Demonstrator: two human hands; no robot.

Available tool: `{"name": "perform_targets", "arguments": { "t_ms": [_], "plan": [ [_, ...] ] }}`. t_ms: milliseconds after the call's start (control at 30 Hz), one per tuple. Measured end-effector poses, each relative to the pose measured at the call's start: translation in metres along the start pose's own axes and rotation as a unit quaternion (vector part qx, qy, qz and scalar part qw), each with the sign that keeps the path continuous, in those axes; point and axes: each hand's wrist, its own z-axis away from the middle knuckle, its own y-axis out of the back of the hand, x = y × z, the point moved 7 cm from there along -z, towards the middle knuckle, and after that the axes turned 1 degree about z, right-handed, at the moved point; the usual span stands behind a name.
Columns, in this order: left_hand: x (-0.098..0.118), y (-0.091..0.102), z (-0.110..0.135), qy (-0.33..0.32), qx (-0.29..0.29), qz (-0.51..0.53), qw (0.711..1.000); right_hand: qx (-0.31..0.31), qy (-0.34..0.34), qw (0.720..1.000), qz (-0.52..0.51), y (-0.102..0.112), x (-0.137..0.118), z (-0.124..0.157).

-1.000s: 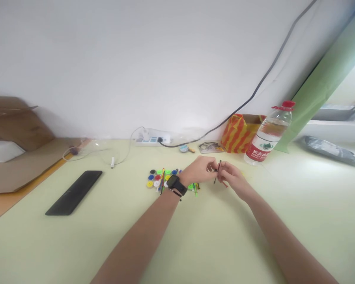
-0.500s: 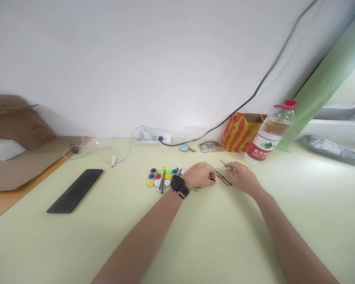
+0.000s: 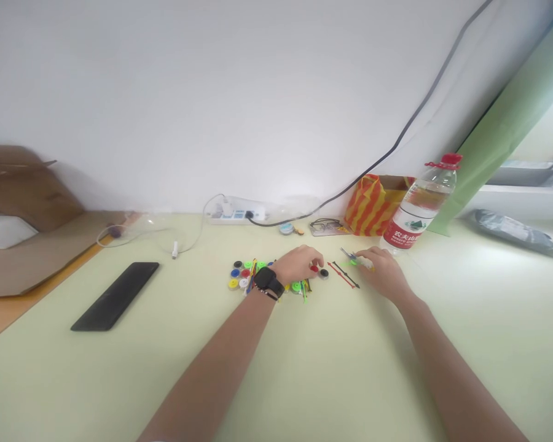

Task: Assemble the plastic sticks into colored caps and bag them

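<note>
Left hand [image 3: 298,264]: fingers curled at small round red disc [image 3: 314,269], can't tell from here if gripping | right hand [image 3: 381,272]: fingertips by thin coloured sticks [image 3: 349,254], grip unclear | thin red-and-black pair [image 3: 346,274] lies between

Your left hand [image 3: 298,264] and watch [image 3: 269,280] hide part of the coloured discs [image 3: 245,274] mid-frame, so you cannot count them. Whether your left grip touches the red disc [image 3: 314,269] is too small to tell. Your right hand [image 3: 383,270] covers the near ends of the small sticks [image 3: 347,253], which are blurred together. Your forearms [image 3: 212,356] run off the bottom edge; the cardboard box [image 3: 41,196] is cut off at the left. The bottle [image 3: 419,212] hides part of the striped bag [image 3: 367,205].
</note>
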Motion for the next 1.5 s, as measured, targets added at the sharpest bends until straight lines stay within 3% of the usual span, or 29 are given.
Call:
{"name": "perform_targets", "arguments": {
  "t_ms": [300,533,633,733,800,967,1267,1400,1500],
  "plan": [
    [0.008,-0.011,-0.005,-0.007,0.042,-0.043,0.998,0.071,0.018,0.995,-0.073,0.014,-0.014,-0.003],
    [0.007,0.002,-0.004,0.002,0.076,-0.029,0.997,0.101,-0.09,0.966,-0.218,0.03,-0.015,-0.005],
    [0.017,0.016,-0.003,-0.022,0.119,0.047,0.992,0.086,-0.135,0.916,-0.368,0.032,-0.024,-0.004],
    [0.033,0.023,-0.004,-0.073,0.142,0.158,0.974,-0.005,-0.166,0.823,-0.543,0.018,-0.047,-0.004],
    [0.042,0.024,-0.005,-0.099,0.15,0.212,0.961,-0.071,-0.172,0.773,-0.606,0.009,-0.065,-0.003],
    [0.046,0.018,-0.007,-0.099,0.176,0.261,0.944,-0.108,-0.207,0.717,-0.657,-0.002,-0.086,0.001],
    [0.051,0.016,-0.008,-0.108,0.183,0.171,0.962,-0.071,-0.24,0.707,-0.662,-0.006,-0.079,0.003],
    [0.046,0.019,-0.007,-0.081,0.198,0.126,0.969,-0.075,-0.231,0.738,-0.63,-0.002,-0.079,0.002],
    [0.051,0.014,-0.007,-0.099,0.162,0.15,0.97,-0.075,-0.218,0.761,-0.607,0.003,-0.083,0.004]
  ]
}}
